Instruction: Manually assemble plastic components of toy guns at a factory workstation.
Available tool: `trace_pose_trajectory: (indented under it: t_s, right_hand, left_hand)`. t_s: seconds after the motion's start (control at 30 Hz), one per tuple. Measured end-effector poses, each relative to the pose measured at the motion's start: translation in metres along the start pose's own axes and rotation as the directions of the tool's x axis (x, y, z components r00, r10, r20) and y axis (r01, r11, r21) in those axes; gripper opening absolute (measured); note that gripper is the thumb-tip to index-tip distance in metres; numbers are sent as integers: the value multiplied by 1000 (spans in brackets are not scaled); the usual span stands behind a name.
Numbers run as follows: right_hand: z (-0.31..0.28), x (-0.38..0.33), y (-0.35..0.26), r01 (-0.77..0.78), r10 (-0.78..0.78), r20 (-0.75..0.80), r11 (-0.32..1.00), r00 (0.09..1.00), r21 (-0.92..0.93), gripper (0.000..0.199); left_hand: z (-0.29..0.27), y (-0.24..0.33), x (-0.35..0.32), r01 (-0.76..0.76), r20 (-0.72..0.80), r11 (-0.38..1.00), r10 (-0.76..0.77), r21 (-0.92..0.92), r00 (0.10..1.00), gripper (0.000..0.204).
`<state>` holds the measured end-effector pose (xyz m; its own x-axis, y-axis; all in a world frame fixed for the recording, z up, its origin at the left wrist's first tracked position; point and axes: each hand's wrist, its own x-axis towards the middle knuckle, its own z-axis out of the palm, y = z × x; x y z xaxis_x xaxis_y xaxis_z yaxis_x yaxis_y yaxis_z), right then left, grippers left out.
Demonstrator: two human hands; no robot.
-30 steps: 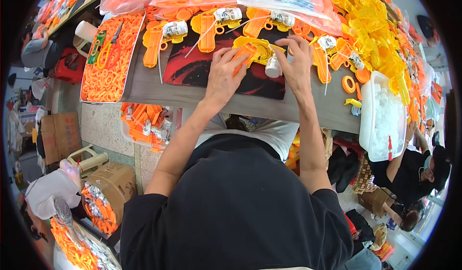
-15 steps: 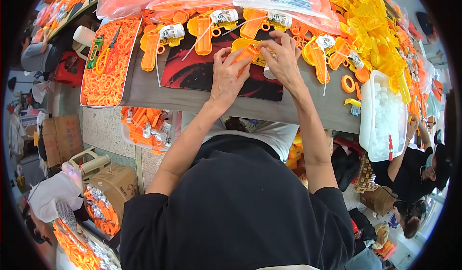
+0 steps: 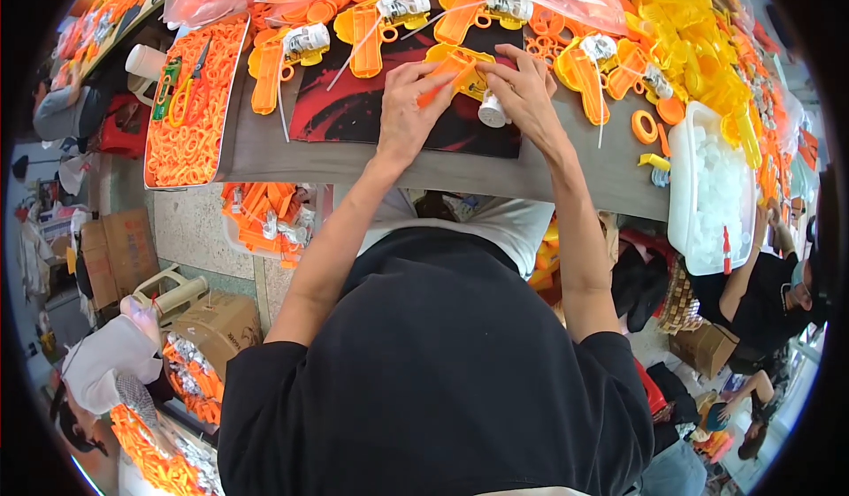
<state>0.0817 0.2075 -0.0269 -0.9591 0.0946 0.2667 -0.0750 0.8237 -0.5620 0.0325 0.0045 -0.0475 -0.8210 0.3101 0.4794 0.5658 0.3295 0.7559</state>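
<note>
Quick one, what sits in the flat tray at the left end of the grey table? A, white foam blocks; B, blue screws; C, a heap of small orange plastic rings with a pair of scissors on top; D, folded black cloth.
C: the flat tray at the left end of the grey table is filled with small orange plastic rings, and a pair of scissors lies on top of them.

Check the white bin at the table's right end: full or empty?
Full, or nearly: the white bin holds pale white pieces heaped close to its rim.
</note>
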Motion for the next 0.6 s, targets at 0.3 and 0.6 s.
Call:
trace_pose_trajectory:
  t_s: [0.3,0.6]
  right_hand:
    - [3,-1,4,-88,90,-11,991,996,102,31]
    - [-4,-2,-4,-99,99,4,995,995,27,30]
  left_hand:
    - [10,2,-7,-18,-26,998,19,62,999,23]
    - [12,10,-7,-117,62,966,105,230,992,22]
